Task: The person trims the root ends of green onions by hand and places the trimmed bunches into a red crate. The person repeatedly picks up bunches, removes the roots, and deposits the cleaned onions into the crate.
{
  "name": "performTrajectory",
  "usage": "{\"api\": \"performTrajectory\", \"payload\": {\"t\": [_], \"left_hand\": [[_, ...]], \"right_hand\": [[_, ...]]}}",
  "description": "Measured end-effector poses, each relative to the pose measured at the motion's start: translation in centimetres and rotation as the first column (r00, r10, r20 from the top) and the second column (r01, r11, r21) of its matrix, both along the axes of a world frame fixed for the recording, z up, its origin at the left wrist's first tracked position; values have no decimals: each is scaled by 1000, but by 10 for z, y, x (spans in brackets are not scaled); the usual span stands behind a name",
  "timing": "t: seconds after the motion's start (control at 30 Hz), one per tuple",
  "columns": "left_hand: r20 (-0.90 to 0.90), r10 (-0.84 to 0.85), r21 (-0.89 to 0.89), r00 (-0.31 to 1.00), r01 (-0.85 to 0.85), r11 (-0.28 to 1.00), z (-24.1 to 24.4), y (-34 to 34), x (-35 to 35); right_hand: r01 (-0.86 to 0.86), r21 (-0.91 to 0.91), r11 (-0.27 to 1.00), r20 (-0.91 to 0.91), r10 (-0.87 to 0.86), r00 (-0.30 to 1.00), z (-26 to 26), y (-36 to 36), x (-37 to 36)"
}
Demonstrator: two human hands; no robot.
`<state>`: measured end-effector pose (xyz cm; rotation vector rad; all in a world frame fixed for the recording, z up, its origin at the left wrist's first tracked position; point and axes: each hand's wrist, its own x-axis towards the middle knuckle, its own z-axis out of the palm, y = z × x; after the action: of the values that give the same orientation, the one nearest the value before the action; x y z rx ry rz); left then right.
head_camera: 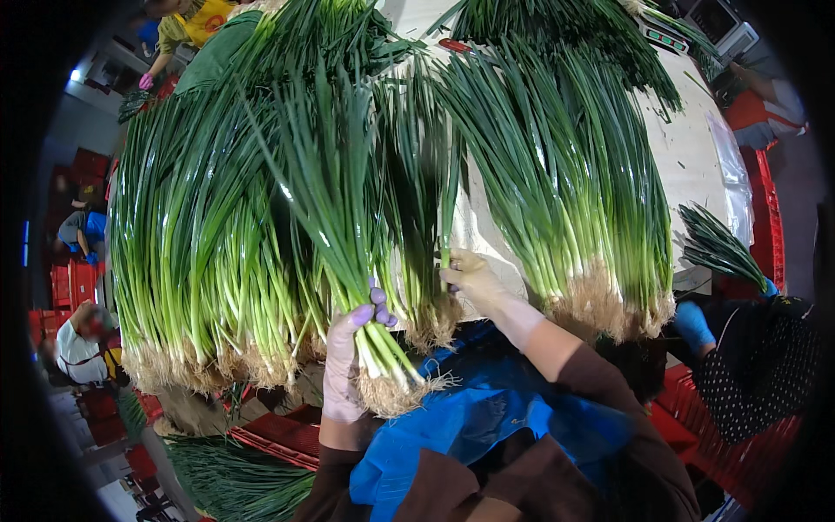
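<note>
My left hand, in a thin glove with purple fingertips, is closed around a bunch of green onions just above its shaggy roots. The long leaves of this bunch fan up and to the left. My right hand, gloved too, pinches a green onion stalk between thumb and fingers at the edge of a small middle pile. A broad pile of green onions lies to the left, roots towards me. Another large pile lies to the right.
More greens lie across the far side of the pale table, near a red-handled tool and a digital scale. A co-worker's blue-gloved hand is at the right. Red crates and another pile of greens are lower left.
</note>
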<state>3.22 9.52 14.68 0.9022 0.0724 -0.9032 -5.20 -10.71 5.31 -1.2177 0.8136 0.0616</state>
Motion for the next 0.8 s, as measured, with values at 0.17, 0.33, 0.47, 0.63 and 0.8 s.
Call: {"api": "performTrajectory", "payload": {"t": [0.17, 0.33, 0.47, 0.63, 0.8], "left_hand": [[21, -31, -43, 999, 32, 999, 1, -1, 2], [-4, -63, -11, 998, 63, 998, -8, -16, -1], [-74, -84, 131, 994, 93, 987, -11, -33, -9], [-75, -188, 86, 979, 194, 977, -32, -58, -12], [-176, -150, -31, 973, 147, 989, -83, -56, -12]], "right_hand": [[-60, 224, 973, 238, 5, 971, 39, -25, -42], [-159, 237, 958, 388, 56, 920, 50, -20, -51], [-312, 346, 885, 538, 86, 839, 60, -24, -56], [-270, 95, 958, 445, 202, 873, 56, -21, -38], [-514, -612, 601, -226, 490, 842, 68, 6, -19]]}}
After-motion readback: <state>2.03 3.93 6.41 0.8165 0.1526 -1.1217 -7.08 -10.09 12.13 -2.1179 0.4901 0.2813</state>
